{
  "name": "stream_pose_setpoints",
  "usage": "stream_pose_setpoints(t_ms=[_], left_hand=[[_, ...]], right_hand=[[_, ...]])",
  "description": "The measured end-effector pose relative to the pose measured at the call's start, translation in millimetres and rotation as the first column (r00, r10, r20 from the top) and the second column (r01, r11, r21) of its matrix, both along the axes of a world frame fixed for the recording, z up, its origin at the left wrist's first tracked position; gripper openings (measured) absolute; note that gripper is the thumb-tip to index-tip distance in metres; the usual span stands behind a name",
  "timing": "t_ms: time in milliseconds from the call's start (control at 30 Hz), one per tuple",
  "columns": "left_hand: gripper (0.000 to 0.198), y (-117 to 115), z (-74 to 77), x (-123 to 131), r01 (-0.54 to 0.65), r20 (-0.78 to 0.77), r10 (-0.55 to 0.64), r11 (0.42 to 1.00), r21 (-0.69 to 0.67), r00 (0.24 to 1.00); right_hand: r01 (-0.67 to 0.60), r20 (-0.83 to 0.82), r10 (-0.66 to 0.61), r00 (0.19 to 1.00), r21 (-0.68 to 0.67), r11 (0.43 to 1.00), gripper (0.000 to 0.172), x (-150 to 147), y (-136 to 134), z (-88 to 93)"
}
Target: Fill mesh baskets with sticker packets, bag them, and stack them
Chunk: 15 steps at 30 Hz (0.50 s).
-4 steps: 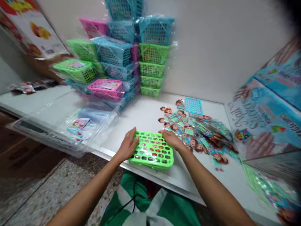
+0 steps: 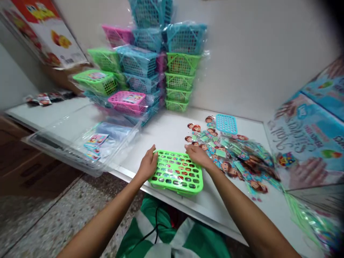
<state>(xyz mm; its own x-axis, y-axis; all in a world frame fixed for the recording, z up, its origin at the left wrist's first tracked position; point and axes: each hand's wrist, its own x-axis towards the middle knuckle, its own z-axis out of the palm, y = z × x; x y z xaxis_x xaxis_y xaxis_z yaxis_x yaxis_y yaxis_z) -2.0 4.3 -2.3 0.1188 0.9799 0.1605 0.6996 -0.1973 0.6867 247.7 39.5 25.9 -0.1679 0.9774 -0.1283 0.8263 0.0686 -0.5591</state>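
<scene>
A bright green plastic basket [image 2: 176,172] with a slotted lid lies at the table's front edge, and colourful contents show through the slots. My left hand [image 2: 148,163] is closed around its left side, fingers partly hidden along the edge. At the far right corner my right hand [image 2: 198,156] grips the basket, with the thumb near the back rim. Just beyond my right hand spreads a pile of small clear packets with cartoon-girl cards [image 2: 231,154]. A blue slotted lid [image 2: 226,124] lies flat behind that pile.
Stacks of plastic-wrapped baskets [image 2: 137,66] in blue, green and pink stand at the back left. A clear plastic tray [image 2: 118,157] with picture cards [image 2: 96,139] and clear bags sits at left, overhanging the table edge. A printed blue box [image 2: 311,139] stands at right.
Everything in the picture has shifted a little to the right, as the camera view turned slightly. Both hands keep their hold on the green basket, which shows no clear movement on the table.
</scene>
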Motion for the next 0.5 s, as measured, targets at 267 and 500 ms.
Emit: stream_pose_setpoints(t_ms=[267,500], left_hand=[[0.054,-10.6,22.9,9.2,0.254,-0.271,-0.216,0.960,0.115,0.938],[0.076,-2.7,44.5,3.6,0.741,-0.463,-0.683,0.666,-0.078,0.565]], right_hand=[[0.099,0.031,-0.099,0.995,0.026,0.995,0.059,-5.9,-9.9,-10.9],[0.131,-0.209,-0.126,0.970,0.009,0.991,0.055,-0.5,-0.7,-10.6]])
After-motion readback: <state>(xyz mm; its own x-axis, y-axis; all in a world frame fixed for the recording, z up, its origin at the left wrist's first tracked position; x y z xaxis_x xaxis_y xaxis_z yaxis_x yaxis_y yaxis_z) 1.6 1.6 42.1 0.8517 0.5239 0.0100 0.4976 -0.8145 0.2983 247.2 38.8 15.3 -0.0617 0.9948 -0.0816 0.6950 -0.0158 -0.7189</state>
